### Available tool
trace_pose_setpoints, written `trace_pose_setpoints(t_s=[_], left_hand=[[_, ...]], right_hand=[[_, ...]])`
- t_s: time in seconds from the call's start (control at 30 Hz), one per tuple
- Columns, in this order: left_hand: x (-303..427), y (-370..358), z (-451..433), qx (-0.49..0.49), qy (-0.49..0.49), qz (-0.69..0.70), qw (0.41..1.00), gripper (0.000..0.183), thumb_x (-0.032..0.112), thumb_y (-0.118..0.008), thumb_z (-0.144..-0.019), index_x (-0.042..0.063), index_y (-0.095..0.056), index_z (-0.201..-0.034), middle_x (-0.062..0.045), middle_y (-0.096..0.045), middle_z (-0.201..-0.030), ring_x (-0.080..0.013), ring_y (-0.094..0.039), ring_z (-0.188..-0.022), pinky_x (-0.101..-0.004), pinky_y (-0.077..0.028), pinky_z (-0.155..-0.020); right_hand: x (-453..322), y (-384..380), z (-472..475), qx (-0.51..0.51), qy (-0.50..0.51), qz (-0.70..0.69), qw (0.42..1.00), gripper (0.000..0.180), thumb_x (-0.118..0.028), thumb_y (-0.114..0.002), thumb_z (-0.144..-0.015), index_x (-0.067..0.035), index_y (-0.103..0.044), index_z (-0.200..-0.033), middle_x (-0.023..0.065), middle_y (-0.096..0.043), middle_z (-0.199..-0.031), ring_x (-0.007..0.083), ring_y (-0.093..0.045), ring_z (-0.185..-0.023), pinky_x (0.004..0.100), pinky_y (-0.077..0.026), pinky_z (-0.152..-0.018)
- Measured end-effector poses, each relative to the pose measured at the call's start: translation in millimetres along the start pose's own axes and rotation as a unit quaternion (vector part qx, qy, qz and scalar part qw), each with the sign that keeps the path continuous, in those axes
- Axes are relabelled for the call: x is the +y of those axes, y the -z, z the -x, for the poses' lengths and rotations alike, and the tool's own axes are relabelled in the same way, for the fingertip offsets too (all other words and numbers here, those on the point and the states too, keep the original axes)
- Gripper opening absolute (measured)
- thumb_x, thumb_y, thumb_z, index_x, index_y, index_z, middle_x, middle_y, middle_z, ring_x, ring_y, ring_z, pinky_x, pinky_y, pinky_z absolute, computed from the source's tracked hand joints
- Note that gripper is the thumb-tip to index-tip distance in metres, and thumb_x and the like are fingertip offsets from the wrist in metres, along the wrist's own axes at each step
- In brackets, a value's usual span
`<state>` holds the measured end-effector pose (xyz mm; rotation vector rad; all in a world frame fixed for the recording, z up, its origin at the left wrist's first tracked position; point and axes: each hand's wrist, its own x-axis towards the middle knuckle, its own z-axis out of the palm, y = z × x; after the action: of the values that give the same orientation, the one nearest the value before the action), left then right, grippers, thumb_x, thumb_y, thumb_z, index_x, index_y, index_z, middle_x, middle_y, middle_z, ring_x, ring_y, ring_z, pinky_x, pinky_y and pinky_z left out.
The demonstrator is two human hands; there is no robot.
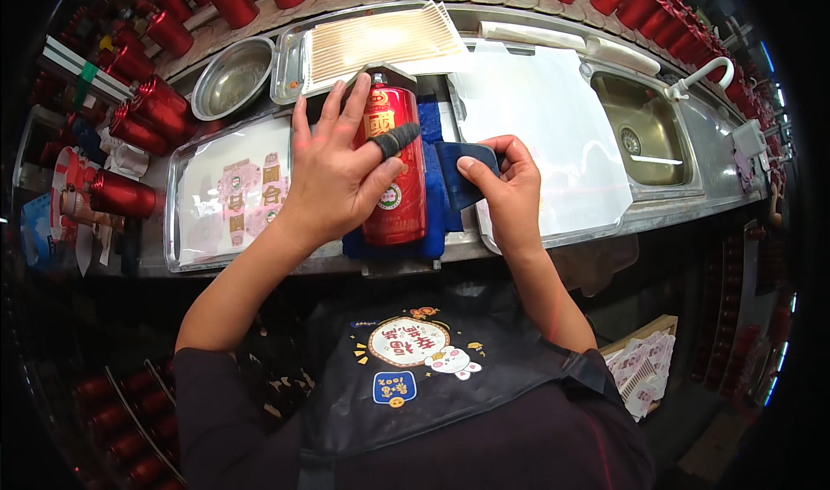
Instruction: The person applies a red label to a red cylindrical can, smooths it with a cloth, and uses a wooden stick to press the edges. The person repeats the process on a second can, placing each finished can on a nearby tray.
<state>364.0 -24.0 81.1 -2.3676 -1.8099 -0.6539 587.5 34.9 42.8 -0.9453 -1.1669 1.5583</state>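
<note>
A glossy red bottle (399,211) with gold lettering and a small round green-and-white emblem lies on blue cloth padding (436,224), its neck pointing away from me. My left hand (343,165) lies across the bottle's left side with fingers spread; a black wrap (394,142) covers part of its index finger, which reaches over the bottle. Between the thumb and fingers of my right hand (509,178) is a thin dark blue flexible scraper (463,172), just right of the bottle. My left hand hides part of the bottle's left side.
On the left, a shallow tray (172,230) holds printed decal sheets; another, right, bears large white sheets (545,133). Behind are a metal bowl (233,81) and stacked gold-striped sheets (382,39). A sink (639,130) with a white faucet (703,75) is right. Red bottles (230,0) line the conveyor.
</note>
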Motion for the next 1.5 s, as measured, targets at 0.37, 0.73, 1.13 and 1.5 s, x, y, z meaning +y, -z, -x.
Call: trace_pose_setpoints(t_s=[0.37,0.73,1.13,1.5], left_hand=[[43,-1,92,-0.037,0.043,0.142,0.988,0.035,0.031,-0.066,-0.090,0.019,-0.075,-0.122,-0.027,-0.022,-0.164,-0.0459,-0.019,-0.152,-0.0655,0.000,-0.117],[45,-18,110,0.094,0.168,0.288,0.938,0.041,0.028,-0.058,-0.097,0.003,-0.067,-0.128,-0.030,-0.025,-0.162,-0.0385,-0.029,-0.151,-0.0596,-0.004,-0.120],[39,-32,108,0.063,0.174,0.224,0.957,0.061,0.048,-0.067,-0.094,-0.004,-0.058,-0.126,-0.029,-0.027,-0.161,-0.0420,-0.022,-0.152,-0.0650,-0.003,-0.118],[48,-42,81,0.215,0.153,0.221,0.939,0.068,0.014,-0.085,-0.069,0.005,-0.059,-0.132,-0.023,-0.062,-0.131,-0.0353,-0.064,-0.111,-0.0583,-0.029,-0.117]], right_hand=[[-27,-53,-28,-0.126,0.466,0.375,0.792,0.026,0.001,-0.080,-0.070,-0.006,-0.070,-0.093,0.0076,-0.064,-0.084,0.0250,-0.064,-0.083,0.0343,-0.050,-0.077],[-22,-21,47,-0.176,0.149,0.244,0.942,0.023,-0.001,-0.081,-0.082,-0.001,-0.066,-0.099,0.0023,-0.066,-0.090,0.0088,-0.064,-0.080,0.0223,-0.050,-0.070],[-7,-26,33,-0.043,0.106,0.137,0.984,0.020,-0.006,-0.077,-0.089,-0.001,-0.060,-0.099,0.0004,-0.063,-0.089,0.0067,-0.057,-0.077,0.0203,-0.047,-0.069],[15,-32,58,-0.034,0.363,0.363,0.857,0.024,0.007,-0.081,-0.078,-0.001,-0.071,-0.098,0.0040,-0.064,-0.085,0.0125,-0.059,-0.075,0.0242,-0.046,-0.071]])
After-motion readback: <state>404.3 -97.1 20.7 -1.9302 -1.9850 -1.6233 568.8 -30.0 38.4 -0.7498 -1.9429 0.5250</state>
